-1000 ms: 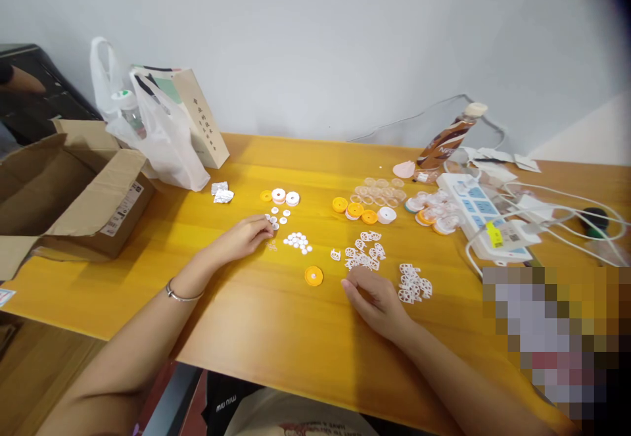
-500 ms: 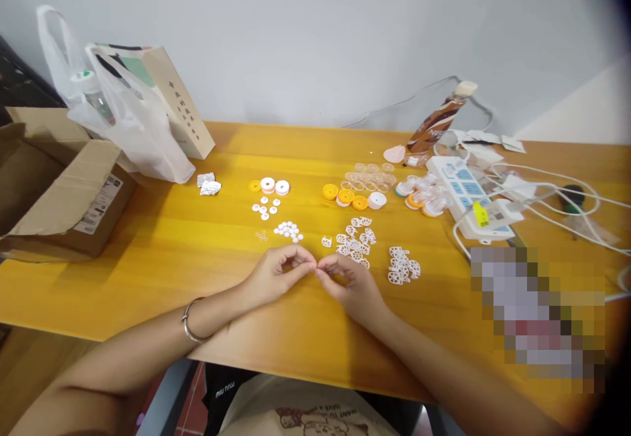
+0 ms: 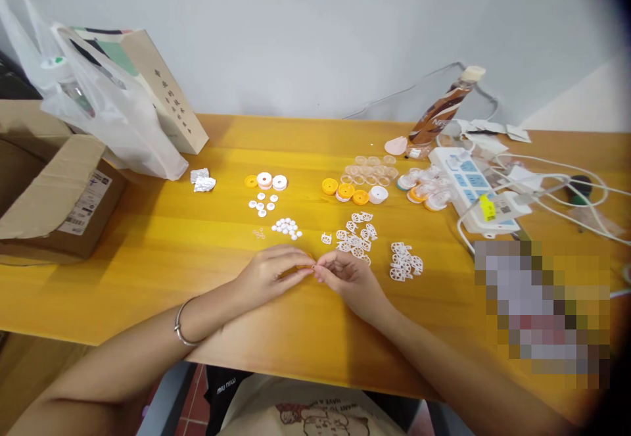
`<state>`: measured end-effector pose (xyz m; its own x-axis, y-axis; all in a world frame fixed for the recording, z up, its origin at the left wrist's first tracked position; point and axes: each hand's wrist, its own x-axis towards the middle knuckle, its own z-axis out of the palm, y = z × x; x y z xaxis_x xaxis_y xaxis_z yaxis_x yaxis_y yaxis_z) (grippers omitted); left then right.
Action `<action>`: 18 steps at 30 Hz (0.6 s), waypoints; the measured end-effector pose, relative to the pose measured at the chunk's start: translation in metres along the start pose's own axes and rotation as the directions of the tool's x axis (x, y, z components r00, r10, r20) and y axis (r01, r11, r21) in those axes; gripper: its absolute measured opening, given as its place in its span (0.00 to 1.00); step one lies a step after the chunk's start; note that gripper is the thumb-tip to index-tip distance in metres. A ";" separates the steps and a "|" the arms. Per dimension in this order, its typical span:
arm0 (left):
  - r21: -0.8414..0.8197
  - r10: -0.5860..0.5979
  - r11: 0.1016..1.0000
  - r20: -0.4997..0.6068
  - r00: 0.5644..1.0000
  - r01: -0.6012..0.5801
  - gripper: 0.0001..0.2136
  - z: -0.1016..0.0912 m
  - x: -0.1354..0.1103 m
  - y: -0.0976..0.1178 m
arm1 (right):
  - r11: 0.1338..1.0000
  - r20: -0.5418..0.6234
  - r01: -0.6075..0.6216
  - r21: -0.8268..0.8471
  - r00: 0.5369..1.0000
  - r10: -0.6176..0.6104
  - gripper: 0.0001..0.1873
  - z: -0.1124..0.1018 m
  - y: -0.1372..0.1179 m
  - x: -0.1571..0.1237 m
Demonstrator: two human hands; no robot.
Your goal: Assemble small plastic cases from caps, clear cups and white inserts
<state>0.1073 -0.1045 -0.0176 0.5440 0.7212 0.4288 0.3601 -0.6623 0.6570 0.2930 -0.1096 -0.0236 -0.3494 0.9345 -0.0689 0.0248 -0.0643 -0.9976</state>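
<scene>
My left hand (image 3: 276, 273) and my right hand (image 3: 348, 283) meet fingertip to fingertip over the near part of the table. Both are pinched closed around something too small to make out. Just beyond the right hand lies a pile of white spoked plastic pieces (image 3: 355, 242), with one such piece (image 3: 326, 239) apart on its left. Another heap of these pieces (image 3: 405, 264) is to the right. Past my left hand are small white round caps (image 3: 287, 227), tiny pinkish rings (image 3: 259, 233) and several white discs (image 3: 261, 205).
Orange and white round spools (image 3: 345, 191) stand in a row before clear plastic cups (image 3: 369, 170). Lidded round pieces (image 3: 426, 189) sit beside a power strip (image 3: 476, 189) with cables. A bottle (image 3: 446, 107) stands behind. Left are a cardboard box (image 3: 59, 199), plastic bag (image 3: 118, 127) and crumpled foil (image 3: 203, 180).
The fingers of my left hand have straightened and drawn closer together, while both hands' fingertips stay in contact. The camera view has shifted slightly.
</scene>
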 end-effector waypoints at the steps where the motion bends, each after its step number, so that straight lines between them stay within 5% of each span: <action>1: 0.027 0.027 0.999 0.001 1.000 -0.027 0.07 0.000 0.000 0.000 | 1.000 0.005 0.003 -0.002 1.000 -0.003 0.07 0.000 0.000 0.000; 7: 0.088 0.040 0.995 0.000 0.999 -0.040 0.07 -0.007 0.001 -0.003 | 0.978 -0.039 0.113 -0.175 0.992 -0.121 0.04 -0.001 0.001 -0.002; 10: 0.131 -0.001 0.991 0.032 0.999 -0.003 0.06 -0.013 0.003 -0.011 | 0.874 -0.070 0.247 -0.419 0.951 -0.303 0.04 -0.004 0.003 -0.003; 13: 0.170 -0.027 0.985 0.076 0.997 0.014 0.05 -0.015 0.004 -0.019 | 0.729 0.019 0.380 -0.570 0.893 -0.450 0.09 -0.006 0.008 -0.003; 18: 0.166 -0.058 0.985 0.088 0.994 0.043 0.06 -0.008 0.004 -0.021 | 0.629 0.128 0.449 -0.635 0.864 -0.487 0.16 -0.006 0.018 0.000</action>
<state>0.0958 -0.0862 -0.0249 0.5864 0.7380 0.3338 0.5039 -0.6550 0.5631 0.2991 -0.1085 -0.0411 -0.4338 0.7936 0.4267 0.4537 0.6016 -0.6575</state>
